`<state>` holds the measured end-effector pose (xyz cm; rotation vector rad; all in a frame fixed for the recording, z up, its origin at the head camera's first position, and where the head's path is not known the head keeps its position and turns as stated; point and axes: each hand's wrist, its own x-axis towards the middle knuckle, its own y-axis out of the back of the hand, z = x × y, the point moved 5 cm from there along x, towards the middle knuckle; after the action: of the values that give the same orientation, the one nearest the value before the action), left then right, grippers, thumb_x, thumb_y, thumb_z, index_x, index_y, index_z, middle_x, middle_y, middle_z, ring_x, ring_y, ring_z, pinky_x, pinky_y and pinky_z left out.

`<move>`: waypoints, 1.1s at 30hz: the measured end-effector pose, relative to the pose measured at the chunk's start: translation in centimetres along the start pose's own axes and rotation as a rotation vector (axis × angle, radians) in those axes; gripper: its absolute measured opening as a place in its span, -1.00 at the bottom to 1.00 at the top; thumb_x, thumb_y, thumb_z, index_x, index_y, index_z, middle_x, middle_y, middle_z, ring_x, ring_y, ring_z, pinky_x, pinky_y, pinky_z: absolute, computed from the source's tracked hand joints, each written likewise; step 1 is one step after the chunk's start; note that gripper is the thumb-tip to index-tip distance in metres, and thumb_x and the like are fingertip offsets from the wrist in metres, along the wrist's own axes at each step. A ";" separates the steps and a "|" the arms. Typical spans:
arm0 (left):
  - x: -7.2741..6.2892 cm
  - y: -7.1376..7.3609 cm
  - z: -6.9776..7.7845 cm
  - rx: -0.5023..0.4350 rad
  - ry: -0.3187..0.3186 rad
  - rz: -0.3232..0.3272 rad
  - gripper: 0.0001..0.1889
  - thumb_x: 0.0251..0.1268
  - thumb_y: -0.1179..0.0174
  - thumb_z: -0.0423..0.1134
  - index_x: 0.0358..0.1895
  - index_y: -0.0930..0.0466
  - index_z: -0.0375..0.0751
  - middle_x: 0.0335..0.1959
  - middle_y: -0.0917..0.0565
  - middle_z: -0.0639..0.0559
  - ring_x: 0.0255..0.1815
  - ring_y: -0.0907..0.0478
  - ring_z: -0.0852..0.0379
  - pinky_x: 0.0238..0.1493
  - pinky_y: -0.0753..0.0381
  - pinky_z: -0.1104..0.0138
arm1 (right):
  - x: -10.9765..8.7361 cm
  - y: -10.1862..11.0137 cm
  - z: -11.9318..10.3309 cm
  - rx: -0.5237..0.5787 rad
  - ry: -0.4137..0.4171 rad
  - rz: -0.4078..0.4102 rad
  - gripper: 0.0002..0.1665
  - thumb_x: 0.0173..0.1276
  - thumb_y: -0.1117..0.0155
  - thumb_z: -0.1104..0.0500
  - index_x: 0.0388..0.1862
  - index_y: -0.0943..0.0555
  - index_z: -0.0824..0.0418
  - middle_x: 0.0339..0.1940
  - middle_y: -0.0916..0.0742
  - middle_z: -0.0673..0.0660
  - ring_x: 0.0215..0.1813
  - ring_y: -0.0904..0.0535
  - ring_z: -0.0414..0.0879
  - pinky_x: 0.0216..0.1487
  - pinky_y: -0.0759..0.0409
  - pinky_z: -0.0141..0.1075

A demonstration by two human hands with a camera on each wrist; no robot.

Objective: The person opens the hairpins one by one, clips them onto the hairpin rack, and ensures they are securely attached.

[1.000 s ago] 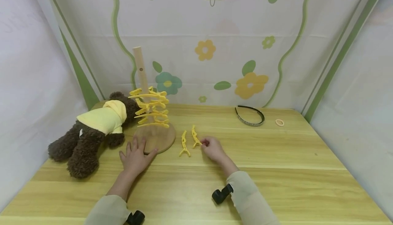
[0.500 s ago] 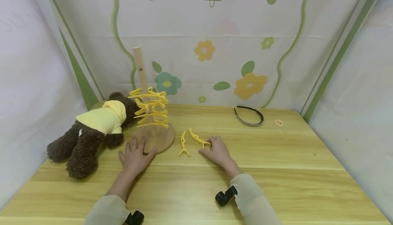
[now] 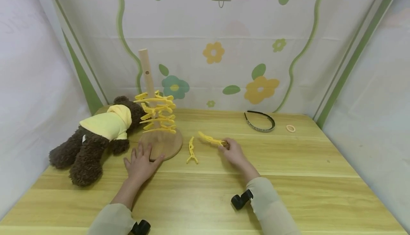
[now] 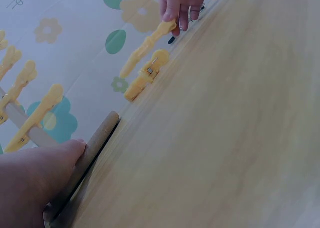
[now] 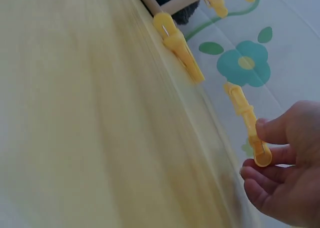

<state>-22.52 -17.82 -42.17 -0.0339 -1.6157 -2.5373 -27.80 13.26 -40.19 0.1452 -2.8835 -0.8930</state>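
My right hand [image 3: 235, 153] pinches a yellow alligator hair clip [image 3: 209, 139] by one end, thumb against fingers. In the right wrist view that clip [image 5: 246, 115] points away from the fingertips, off the table. A second yellow hair clip [image 3: 191, 151] lies on the table between my hands. My left hand [image 3: 139, 165] rests with spread fingers on the front left of the round wooden base [image 3: 169, 144]. From this base rises a wooden post [image 3: 145, 64], with several yellow clips [image 3: 166, 99] attached around its lower half.
A brown teddy bear in a yellow hoodie [image 3: 107, 124] lies left of the stand. Toward the back right are a dark headband with a glittery band [image 3: 262, 129] and a small pale ring [image 3: 290, 128]. A flower-printed cloth [image 3: 195, 21] hangs behind the table.
My right hand has picked one yellow hair clip up from the table and moved right with it; the clip has swung from upright in view to nearly sideways. My left hand stays put.
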 end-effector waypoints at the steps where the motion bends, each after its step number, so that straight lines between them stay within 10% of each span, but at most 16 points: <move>1: 0.0 0.0 0.0 0.002 0.000 -0.002 -0.10 0.04 0.23 0.39 0.29 -0.05 -0.26 0.30 0.19 -0.34 0.21 0.25 -0.41 -0.06 0.40 -0.31 | 0.1 0.3 0.0 0.003 -0.003 0.000 -0.63 0.20 -0.13 0.26 -0.03 -0.43 0.40 -0.27 -0.55 0.18 -0.27 -0.46 -0.03 -0.32 -0.46 -0.27; 13: 0.0 0.1 0.1 -0.002 -0.001 -0.008 -0.10 0.03 0.23 0.40 0.30 -0.04 -0.25 0.31 0.20 -0.33 0.21 0.25 -0.41 -0.06 0.40 -0.31 | 2.0 4.8 -2.7 0.008 0.173 -0.052 -0.55 0.27 -0.05 0.21 0.09 -0.34 0.42 -0.07 -0.49 0.30 -0.09 -0.40 0.07 -0.09 -0.40 -0.15; 33: -0.2 0.3 0.2 -0.006 -0.001 -0.016 -0.11 0.05 0.21 0.38 0.30 -0.04 -0.26 0.31 0.22 -0.33 0.21 0.26 -0.42 -0.07 0.40 -0.31 | 5.5 8.6 -14.9 -0.202 0.351 -0.139 -0.57 0.32 0.03 0.16 0.15 -0.33 0.27 -0.05 -0.49 0.17 -0.07 -0.39 -0.04 -0.06 -0.35 -0.21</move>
<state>-22.35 -17.75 -41.86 -0.0225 -1.6151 -2.5549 -31.62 11.32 -22.68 0.4389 -2.4691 -1.0562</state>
